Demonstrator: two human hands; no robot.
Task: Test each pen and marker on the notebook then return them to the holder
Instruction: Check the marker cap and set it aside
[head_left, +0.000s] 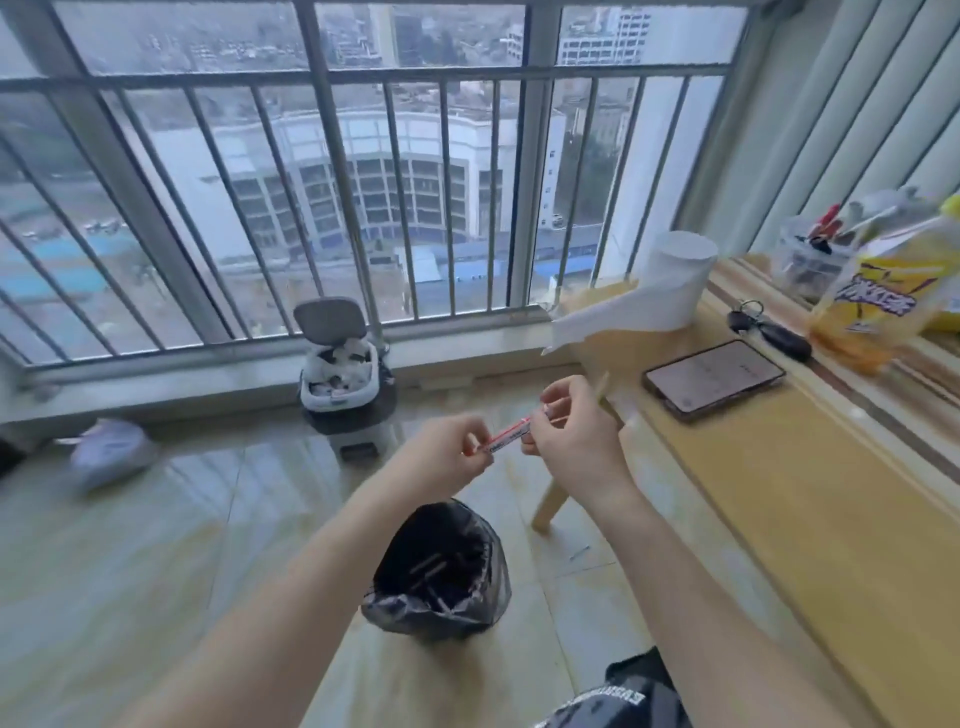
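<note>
We see soft, flat daylight coming through the window (363, 182), casting only faint shadows on the glossy floor (156, 519). Wide-angle distortion bends the edges, and the whole frame looks slightly blurred.

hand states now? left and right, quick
Left hand: pinching the near end of the red-and-white marker.
Right hand: gripping the same marker's far end.

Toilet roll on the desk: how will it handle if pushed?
Toilet roll probably light and soft, so a grip may dent it. Standing on end, it should slide rather than roll. Its loose tail overhangs the desk and may unwind.
</note>
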